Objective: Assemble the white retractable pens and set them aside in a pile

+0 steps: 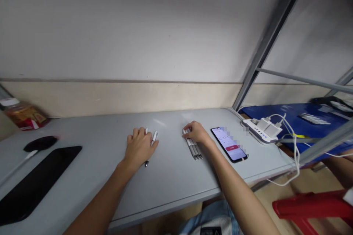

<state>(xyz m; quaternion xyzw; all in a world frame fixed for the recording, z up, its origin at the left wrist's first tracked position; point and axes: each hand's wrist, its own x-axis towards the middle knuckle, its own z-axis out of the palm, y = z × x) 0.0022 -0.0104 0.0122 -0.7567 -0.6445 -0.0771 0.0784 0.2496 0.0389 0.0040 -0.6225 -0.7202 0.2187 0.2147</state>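
Note:
My left hand [140,146] rests on the grey table [171,176], fingers curled over two white pens [153,138] that stick out past its fingers. A dark pen tip shows below the palm. My right hand [196,132] lies to the right, its fingers closed around the upper ends of a small bundle of grey-white pens [195,149] lying side by side on the table.
A lit phone [229,144] lies right of my right hand. A white power strip [261,129] with chargers and cables sits at the table's right end. A black pad [35,180], a dark mouse [40,143] and a jar [23,115] are at left. A red stool [311,205] stands lower right.

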